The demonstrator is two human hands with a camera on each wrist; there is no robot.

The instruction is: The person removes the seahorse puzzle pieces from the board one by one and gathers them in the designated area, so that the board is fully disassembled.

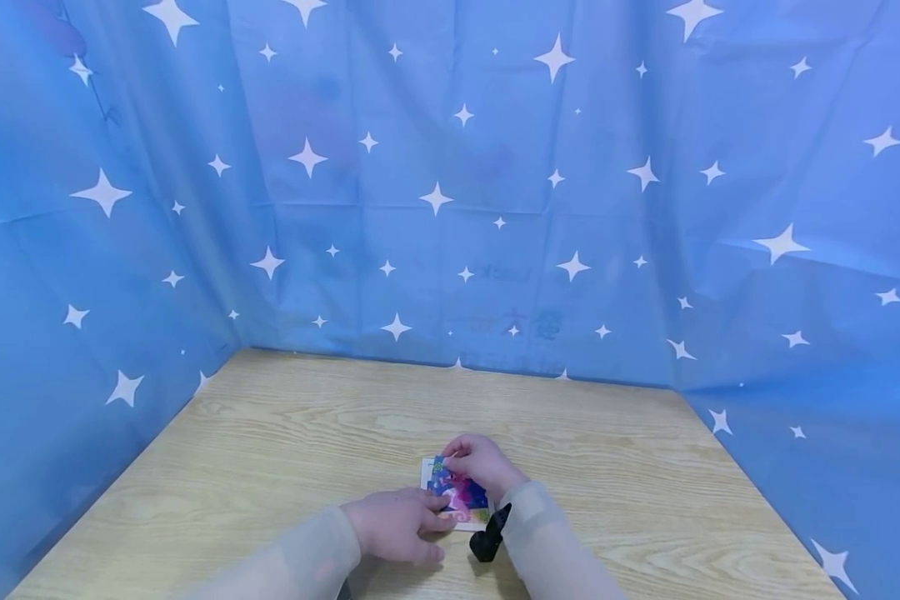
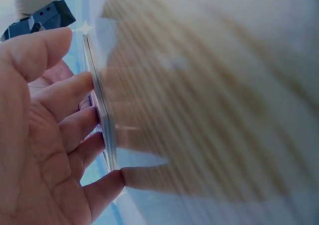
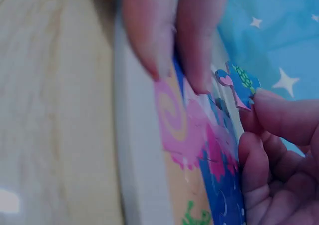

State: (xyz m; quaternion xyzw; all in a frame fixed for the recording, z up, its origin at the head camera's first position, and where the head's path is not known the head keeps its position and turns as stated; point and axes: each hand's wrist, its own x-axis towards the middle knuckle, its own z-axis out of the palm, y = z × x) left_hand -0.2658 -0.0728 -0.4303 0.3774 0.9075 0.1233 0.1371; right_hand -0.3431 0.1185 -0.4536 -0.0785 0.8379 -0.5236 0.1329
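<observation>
A small jigsaw puzzle (image 1: 461,500) with a pink sea creature on dark blue lies flat on the table. In the right wrist view its pale frame (image 3: 142,150) surrounds the fitted picture. My right hand (image 1: 483,464) pinches a loose puzzle piece (image 3: 241,84), blue with a green pattern and some pink, between thumb and finger above the puzzle's far left part. My left hand (image 1: 401,523) rests at the near left side, its extended fingertips on the puzzle. In the left wrist view those fingers touch the thin edge of the board (image 2: 103,110).
The wooden table (image 1: 307,425) has a glossy, light-grained top. A blue curtain (image 1: 435,250) with white stars hangs behind it and along both sides. A black device (image 1: 489,537) sits at my right wrist, close to the puzzle's near right corner.
</observation>
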